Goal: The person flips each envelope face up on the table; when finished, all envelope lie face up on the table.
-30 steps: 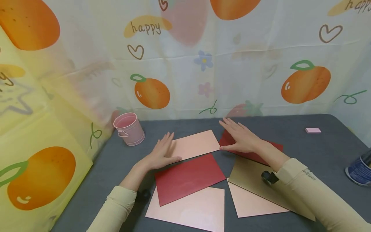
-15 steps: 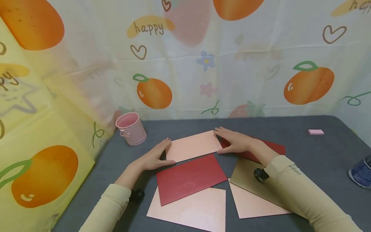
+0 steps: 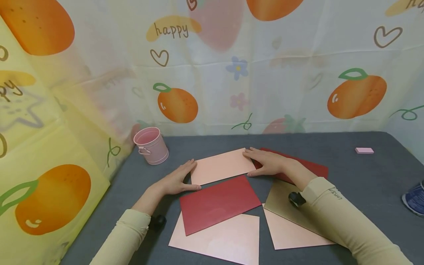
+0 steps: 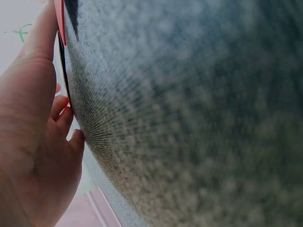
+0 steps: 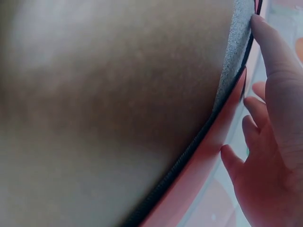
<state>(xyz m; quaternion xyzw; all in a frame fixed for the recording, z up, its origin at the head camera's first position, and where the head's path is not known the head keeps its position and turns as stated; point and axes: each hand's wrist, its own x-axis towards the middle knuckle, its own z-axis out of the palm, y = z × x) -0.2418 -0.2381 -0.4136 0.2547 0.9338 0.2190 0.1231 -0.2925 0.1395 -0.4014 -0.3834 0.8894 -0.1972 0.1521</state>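
Observation:
In the head view a pale pink rectangular panel (image 3: 222,167) lies at the back middle of the dark table. My left hand (image 3: 177,179) is at its left end, fingers extended to the far corner and thumb by the near one. At the other end, my right hand (image 3: 269,162) spreads its fingertips onto the far corner, thumb at the near corner. The left wrist view has those left fingertips (image 4: 75,137) low at the table surface. Under the right hand and forearm runs a dark red panel (image 3: 308,163). Another red panel (image 3: 218,202) lies just in front.
A larger pink panel (image 3: 228,239) lies partly under the front red one. At the right, a gold-brown panel (image 3: 285,198) overlaps a pink panel (image 3: 288,235). A pink bucket (image 3: 152,147) stands back left, a small pink block (image 3: 364,151) and blue container (image 3: 414,198) right.
The right hand has come down and left onto the pink panel's right end. My left hand has shifted left to its left end. Both hardly move in the last half second.

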